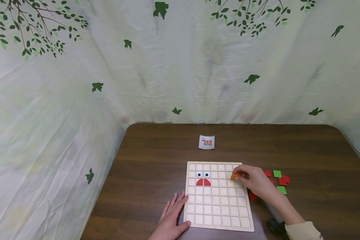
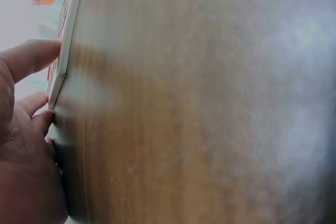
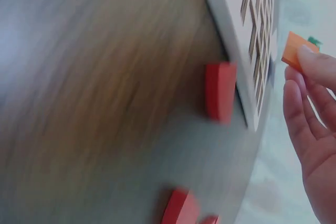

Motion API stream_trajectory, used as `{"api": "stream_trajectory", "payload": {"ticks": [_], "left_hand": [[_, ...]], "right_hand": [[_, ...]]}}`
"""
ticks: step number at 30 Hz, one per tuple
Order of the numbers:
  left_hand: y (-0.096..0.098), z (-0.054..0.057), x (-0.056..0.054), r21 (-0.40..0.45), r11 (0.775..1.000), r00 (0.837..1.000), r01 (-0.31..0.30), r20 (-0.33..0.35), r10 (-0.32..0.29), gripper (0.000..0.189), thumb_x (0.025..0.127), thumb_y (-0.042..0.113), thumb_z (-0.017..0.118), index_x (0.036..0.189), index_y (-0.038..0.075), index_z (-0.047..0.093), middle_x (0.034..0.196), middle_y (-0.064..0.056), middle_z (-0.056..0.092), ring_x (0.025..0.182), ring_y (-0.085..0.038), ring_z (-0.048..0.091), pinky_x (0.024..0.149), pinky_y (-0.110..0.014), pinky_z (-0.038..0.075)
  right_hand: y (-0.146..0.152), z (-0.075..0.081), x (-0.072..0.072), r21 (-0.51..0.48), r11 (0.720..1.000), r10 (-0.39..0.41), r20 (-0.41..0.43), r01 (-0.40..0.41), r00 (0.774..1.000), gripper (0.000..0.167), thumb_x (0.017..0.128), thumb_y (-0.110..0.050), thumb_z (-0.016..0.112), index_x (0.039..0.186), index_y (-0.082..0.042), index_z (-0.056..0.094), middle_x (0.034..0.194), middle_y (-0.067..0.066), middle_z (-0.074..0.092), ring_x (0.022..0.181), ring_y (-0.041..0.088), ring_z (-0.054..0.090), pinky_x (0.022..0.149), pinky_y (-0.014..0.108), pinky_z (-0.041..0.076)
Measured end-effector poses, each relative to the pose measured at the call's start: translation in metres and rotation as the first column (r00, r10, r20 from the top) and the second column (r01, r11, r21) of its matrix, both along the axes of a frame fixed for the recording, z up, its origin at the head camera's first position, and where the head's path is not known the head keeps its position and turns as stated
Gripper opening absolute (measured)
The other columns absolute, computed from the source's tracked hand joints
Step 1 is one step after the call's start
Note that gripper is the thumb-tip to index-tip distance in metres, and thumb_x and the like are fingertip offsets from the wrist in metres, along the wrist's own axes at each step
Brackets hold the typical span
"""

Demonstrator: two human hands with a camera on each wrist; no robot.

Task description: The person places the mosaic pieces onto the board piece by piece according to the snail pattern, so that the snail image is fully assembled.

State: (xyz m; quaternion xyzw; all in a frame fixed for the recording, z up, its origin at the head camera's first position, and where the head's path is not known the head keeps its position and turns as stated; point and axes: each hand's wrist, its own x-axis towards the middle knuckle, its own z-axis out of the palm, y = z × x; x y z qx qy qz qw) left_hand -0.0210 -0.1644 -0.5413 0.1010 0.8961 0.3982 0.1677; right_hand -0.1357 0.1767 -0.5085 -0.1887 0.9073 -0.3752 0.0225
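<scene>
A white grid board (image 1: 220,201) with raised wooden lines lies on the table. Two eye tiles (image 1: 203,174) sit side by side in its second row, and two red quarter-round tiles (image 1: 203,182) sit right below them. My right hand (image 1: 256,181) pinches an orange square tile (image 3: 298,50) between thumb and fingers, over the board's upper right part. The left hand (image 1: 172,218) rests at the board's lower left edge with fingers spread. Its thumb and fingertips touch the board's side in the left wrist view.
Several loose red tiles (image 1: 284,180) and green tiles (image 1: 277,173) lie on the table (image 1: 318,200) right of the board. One red tile (image 3: 220,92) is close beside the board's edge. A small printed card (image 1: 206,142) lies beyond the board. A leaf-patterned curtain (image 1: 180,66) hangs behind.
</scene>
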Motion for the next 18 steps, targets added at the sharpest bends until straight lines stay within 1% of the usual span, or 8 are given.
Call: {"api": "stream_trajectory", "payload": {"ticks": [5, 10, 18], "left_hand": [[0.000, 0.000, 0.000, 0.004, 1.000, 1.000, -0.002, 0.000, 0.002, 0.079, 0.083, 0.029, 0.072, 0.153, 0.025, 0.035, 0.162, 0.005, 0.022, 0.149, -0.029, 0.007, 0.111, -0.054, 0.000], [0.000, -0.001, 0.001, 0.007, 1.000, 1.000, 0.003, -0.013, -0.003, 0.079, 0.083, 0.029, 0.072, 0.153, 0.024, 0.035, 0.162, 0.004, 0.022, 0.149, -0.030, 0.007, 0.111, -0.054, 0.001], [-0.001, -0.003, 0.001, 0.011, 1.000, 1.000, 0.001, -0.013, -0.001, 0.080, 0.083, 0.028, 0.073, 0.153, 0.026, 0.035, 0.162, 0.005, 0.021, 0.149, -0.029, 0.007, 0.110, -0.053, 0.000]], "right_hand": [[-0.018, 0.000, -0.002, -0.023, 1.000, 0.018, 0.056, -0.016, 0.998, 0.023, 0.080, -0.005, 0.080, 0.097, -0.020, 0.071, 0.090, -0.012, 0.064, 0.079, 0.011, 0.055, 0.070, 0.026, 0.051], [-0.029, -0.002, -0.003, 0.001, 0.999, 0.047, 0.093, -0.047, 0.995, 0.021, 0.082, -0.009, 0.080, 0.097, -0.020, 0.071, 0.090, -0.013, 0.063, 0.079, 0.011, 0.054, 0.071, 0.028, 0.051], [-0.034, -0.011, -0.003, 0.005, 0.996, 0.093, 0.052, -0.093, 0.994, 0.021, 0.082, -0.008, 0.079, 0.094, -0.023, 0.070, 0.089, -0.014, 0.063, 0.078, 0.009, 0.054, 0.071, 0.027, 0.051]]}}
